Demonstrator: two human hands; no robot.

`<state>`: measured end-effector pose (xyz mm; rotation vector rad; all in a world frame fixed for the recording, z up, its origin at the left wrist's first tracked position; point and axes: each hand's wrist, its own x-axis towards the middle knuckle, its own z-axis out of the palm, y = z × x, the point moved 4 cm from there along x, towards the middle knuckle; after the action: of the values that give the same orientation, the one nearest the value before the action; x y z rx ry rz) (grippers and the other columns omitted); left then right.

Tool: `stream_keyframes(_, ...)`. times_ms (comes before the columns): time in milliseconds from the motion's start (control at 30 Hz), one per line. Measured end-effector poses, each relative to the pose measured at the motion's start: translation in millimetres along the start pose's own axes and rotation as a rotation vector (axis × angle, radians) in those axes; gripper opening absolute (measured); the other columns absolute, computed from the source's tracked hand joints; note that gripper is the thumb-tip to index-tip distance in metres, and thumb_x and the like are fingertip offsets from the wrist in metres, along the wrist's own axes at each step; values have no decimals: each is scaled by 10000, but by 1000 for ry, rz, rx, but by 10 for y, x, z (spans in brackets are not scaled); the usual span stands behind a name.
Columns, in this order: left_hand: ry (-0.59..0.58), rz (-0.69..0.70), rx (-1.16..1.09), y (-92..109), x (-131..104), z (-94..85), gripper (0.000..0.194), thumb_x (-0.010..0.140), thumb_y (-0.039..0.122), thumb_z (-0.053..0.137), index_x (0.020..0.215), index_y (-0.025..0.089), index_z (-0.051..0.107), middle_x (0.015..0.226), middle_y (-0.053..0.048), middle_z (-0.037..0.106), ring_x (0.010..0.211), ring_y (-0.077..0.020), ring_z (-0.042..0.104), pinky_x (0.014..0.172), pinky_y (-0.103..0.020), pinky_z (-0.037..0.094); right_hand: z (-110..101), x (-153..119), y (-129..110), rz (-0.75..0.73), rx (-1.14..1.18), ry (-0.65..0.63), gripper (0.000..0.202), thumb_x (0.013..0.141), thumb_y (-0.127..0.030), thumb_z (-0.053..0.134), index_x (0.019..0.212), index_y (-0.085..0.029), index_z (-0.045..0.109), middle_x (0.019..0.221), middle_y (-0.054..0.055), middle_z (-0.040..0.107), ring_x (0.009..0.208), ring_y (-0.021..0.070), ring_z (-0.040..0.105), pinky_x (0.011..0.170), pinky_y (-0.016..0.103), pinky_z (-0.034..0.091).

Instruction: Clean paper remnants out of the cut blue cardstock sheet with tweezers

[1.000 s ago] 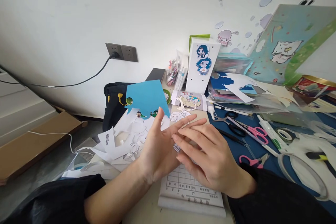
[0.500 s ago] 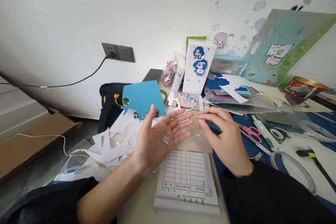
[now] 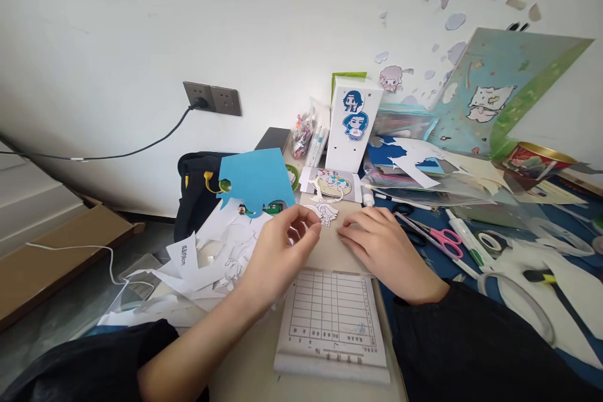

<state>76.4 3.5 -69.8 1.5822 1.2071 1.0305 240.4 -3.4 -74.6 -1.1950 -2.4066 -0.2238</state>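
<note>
My left hand (image 3: 282, 254) is above the table, its fingers curled and its thumb close to the index fingertip. Whether a small piece lies inside it is hidden. To its right, my right hand (image 3: 377, 245) is low over a beige board (image 3: 330, 251), thumb and fingertips drawn together; anything between them is too small to make out. A white paper cutout with line drawing (image 3: 323, 213) lies on the board just beyond both hands. Behind it rests a coloured cartoon cutout (image 3: 334, 183). A printed form pad (image 3: 332, 320) is nearest me.
Paper scraps (image 3: 188, 264) and a blue sheet (image 3: 257, 176) are at the left. A white box (image 3: 353, 125) stands by the wall. Pink-handled scissors (image 3: 445, 240), a roll of tape (image 3: 490, 240) and a white headband (image 3: 541, 314) lie at the right.
My left hand was palm up and spread, with a small white paper piece on it; it has turned over and curled. My right hand has moved left and lower, towards the board.
</note>
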Motion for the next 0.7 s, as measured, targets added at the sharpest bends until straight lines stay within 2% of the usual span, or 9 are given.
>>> stream_keyframes(67, -5, 101, 233, 48, -20, 7, 86, 823, 233, 498, 777, 198, 563, 792, 1, 592, 695, -149, 489, 609, -268, 371, -9, -16, -56, -16, 10, -13, 139, 873, -177, 556, 889, -174, 694, 925, 42, 658, 899, 209, 542, 799, 374, 383)
stream_keyframes(167, 7, 181, 387, 64, -22, 13, 70, 808, 205, 487, 780, 196, 550, 796, -11, 594, 723, -167, 507, 618, -286, 386, -28, -67, -182, -38, 61, -39, 162, 863, -248, 571, 948, -155, 671, 931, 49, 647, 905, 214, 533, 815, 388, 383)
stream_keyframes(267, 13, 196, 406, 30, 0, 10, 67, 800, 182, 485, 804, 194, 551, 819, -14, 596, 749, -171, 521, 664, -307, 406, -25, -127, -303, -87, 124, -31, 178, 837, -262, 609, 954, -137, 656, 917, 53, 646, 889, 209, 532, 806, 384, 389)
stream_keyframes(367, 14, 202, 398, 4, 10, 5, 119, 798, 155, 475, 866, 194, 565, 866, -16, 599, 780, -170, 532, 711, -324, 421, -7, -162, -362, -149, 160, 37, 96, 855, -144, 573, 909, -134, 652, 892, 40, 661, 872, 181, 541, 789, 359, 396)
stream_keyframes(500, 3, 208, 354, 16, -3, 10, 158, 809, 146, 476, 915, 195, 582, 908, -17, 607, 801, -164, 546, 720, -317, 432, 2, -156, -372, -152, 269, 82, 155, 859, -68, 536, 794, -152, 649, 819, 12, 679, 800, 156, 556, 728, 341, 407)
stream_keyframes(600, -29, 195, 291, 52, -23, 21, 159, 818, 138, 473, 903, 202, 591, 904, -8, 624, 782, -154, 556, 703, -295, 432, -63, -127, -332, -6, 458, 123, 159, 826, -78, 561, 737, -173, 652, 749, 2, 676, 724, 147, 570, 701, 332, 435)
stream_keyframes(700, -77, 156, 214, 95, -51, 30, 142, 859, 197, 467, 896, 208, 603, 897, -9, 642, 764, -152, 560, 672, -280, 425, -115, -120, -216, 315, 754, 124, 115, 812, -144, 589, 766, -195, 680, 797, 19, 689, 757, 157, 618, 723, 313, 486)
